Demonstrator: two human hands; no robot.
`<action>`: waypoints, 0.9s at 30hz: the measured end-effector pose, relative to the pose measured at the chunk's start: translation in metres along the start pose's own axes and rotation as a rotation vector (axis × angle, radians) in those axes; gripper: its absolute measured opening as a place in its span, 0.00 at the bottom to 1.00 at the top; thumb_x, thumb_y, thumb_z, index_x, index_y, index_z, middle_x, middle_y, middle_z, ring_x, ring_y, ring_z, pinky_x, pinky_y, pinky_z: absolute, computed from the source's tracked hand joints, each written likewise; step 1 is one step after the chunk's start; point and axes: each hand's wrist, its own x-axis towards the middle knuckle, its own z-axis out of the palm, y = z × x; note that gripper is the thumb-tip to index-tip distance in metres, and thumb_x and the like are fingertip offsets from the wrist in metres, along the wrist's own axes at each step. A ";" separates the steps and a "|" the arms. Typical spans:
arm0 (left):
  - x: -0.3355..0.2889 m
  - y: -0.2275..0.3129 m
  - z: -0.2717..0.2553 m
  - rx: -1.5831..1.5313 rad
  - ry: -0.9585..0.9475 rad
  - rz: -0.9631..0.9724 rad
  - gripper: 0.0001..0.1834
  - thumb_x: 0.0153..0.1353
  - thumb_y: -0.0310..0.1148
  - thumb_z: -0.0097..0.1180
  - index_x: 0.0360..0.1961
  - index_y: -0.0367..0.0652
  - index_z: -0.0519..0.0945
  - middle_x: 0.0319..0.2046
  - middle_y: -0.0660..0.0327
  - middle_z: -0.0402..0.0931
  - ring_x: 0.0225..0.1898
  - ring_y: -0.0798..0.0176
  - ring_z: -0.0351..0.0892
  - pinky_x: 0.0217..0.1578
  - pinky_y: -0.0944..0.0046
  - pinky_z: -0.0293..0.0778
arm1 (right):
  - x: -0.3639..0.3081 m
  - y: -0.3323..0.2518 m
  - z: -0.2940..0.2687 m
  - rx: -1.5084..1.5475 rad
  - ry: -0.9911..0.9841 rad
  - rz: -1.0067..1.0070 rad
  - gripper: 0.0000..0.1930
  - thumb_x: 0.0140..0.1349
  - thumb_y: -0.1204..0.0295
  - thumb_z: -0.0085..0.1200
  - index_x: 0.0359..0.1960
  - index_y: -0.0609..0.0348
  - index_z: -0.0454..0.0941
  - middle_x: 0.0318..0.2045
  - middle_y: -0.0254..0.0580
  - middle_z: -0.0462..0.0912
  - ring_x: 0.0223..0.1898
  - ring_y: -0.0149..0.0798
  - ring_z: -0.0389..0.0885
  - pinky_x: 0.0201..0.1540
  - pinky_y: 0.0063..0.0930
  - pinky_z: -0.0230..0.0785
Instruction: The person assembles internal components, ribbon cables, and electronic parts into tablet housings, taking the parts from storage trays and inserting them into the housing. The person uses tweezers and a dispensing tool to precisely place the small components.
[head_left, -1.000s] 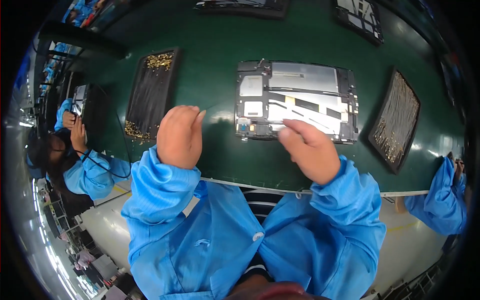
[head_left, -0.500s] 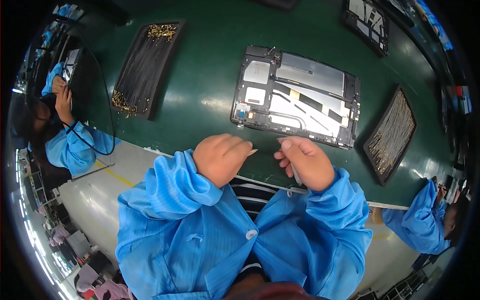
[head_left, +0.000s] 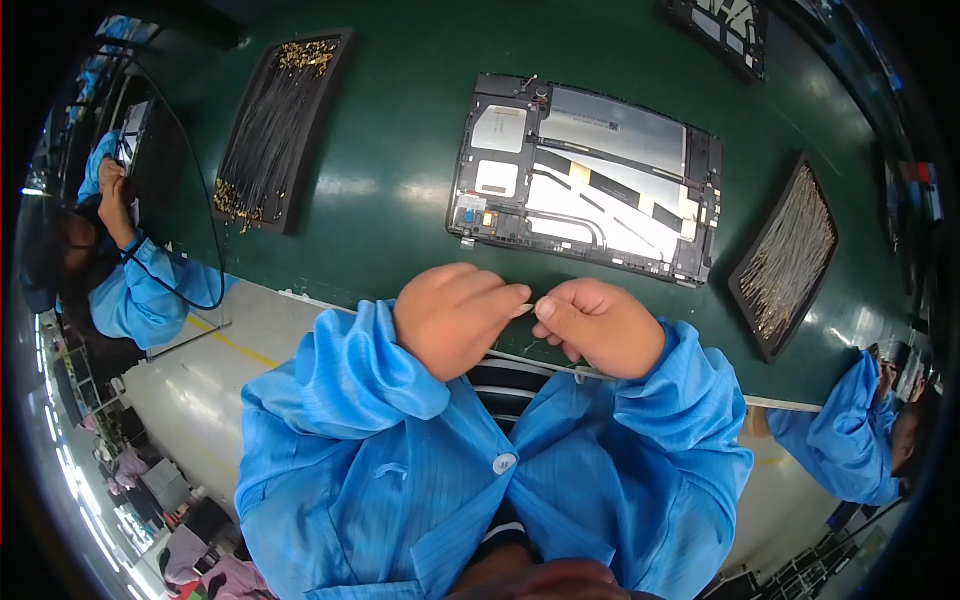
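Observation:
My left hand (head_left: pixel 460 320) is closed in a pinch above the table's near edge. A small pale sliver (head_left: pixel 522 310) shows at its fingertips; what it is, I cannot make out. Almost touching it from the right is my right hand (head_left: pixel 600 328), thumb pressed to curled fingers. Whatever lies inside that grip is hidden. Just beyond both hands an opened tablet-like device (head_left: pixel 590 180) rests on the green table (head_left: pixel 385 130). Its black frame surrounds silver metal plates, dark strips and thin black cables. Neither hand touches it.
At the left, a dark tray (head_left: pixel 292 190) holds thin black cables with gold ends. Another tray (head_left: pixel 752 300) at the right holds grey cables. A second opened device (head_left: pixel 722 30) sits far right. Co-workers in blue sleeves (head_left: pixel 140 300) sit at both sides; a black cord (head_left: pixel 212 200) loops near the left one.
My hands have come together, so their fingertips nearly meet over the pale sliver. The view has shifted slightly, and the device and trays appear a little higher in it.

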 end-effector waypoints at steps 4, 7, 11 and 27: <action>0.010 0.004 0.004 0.120 0.072 -0.086 0.10 0.36 0.23 0.52 0.26 0.40 0.73 0.21 0.59 0.69 0.25 0.59 0.69 0.27 0.63 0.65 | 0.004 -0.008 -0.001 0.335 0.085 -0.011 0.17 0.54 0.60 0.43 0.30 0.64 0.69 0.22 0.36 0.70 0.20 0.25 0.65 0.19 0.16 0.60; 0.020 -0.010 0.018 0.361 0.185 -0.058 0.09 0.37 0.25 0.52 0.25 0.43 0.74 0.24 0.61 0.70 0.33 0.58 0.68 0.34 0.62 0.64 | 0.006 -0.014 -0.008 0.554 0.319 -0.139 0.19 0.54 0.62 0.44 0.40 0.67 0.65 0.21 0.38 0.70 0.20 0.26 0.66 0.18 0.16 0.60; 0.020 -0.014 0.021 0.326 0.095 -0.118 0.12 0.34 0.23 0.56 0.26 0.42 0.74 0.27 0.60 0.70 0.35 0.56 0.67 0.38 0.60 0.63 | 0.011 -0.027 -0.005 0.607 0.468 -0.390 0.26 0.54 0.67 0.45 0.52 0.60 0.51 0.27 0.39 0.70 0.26 0.29 0.68 0.26 0.19 0.62; 0.023 -0.008 0.018 0.382 0.005 -0.176 0.08 0.39 0.26 0.53 0.26 0.43 0.74 0.27 0.60 0.72 0.36 0.56 0.68 0.40 0.60 0.62 | 0.042 -0.007 0.011 0.050 0.900 -0.906 0.15 0.57 0.72 0.38 0.42 0.70 0.60 0.28 0.46 0.74 0.26 0.29 0.70 0.30 0.20 0.64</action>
